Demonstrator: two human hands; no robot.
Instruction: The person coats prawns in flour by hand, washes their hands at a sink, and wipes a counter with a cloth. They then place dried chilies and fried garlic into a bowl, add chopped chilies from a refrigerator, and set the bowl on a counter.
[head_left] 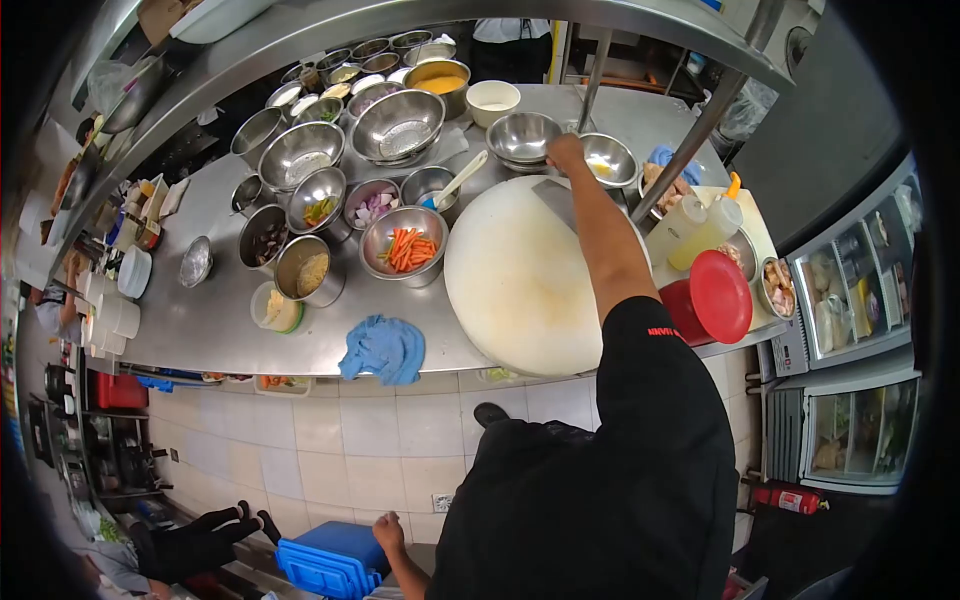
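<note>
White board (520,290): right hand (565,152) at far edge, beside steel bowl (522,135).

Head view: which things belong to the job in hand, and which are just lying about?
In hand: right hand, cleaver blade beneath it, round cutting board.
Lying about: blue cloth, carrot bowl, red lid, squeeze bottles, blue crate by left hand.

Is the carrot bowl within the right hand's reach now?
Probably yes: the right hand sits at the far edge of the board, with only open board between it and the carrot bowl.
</note>
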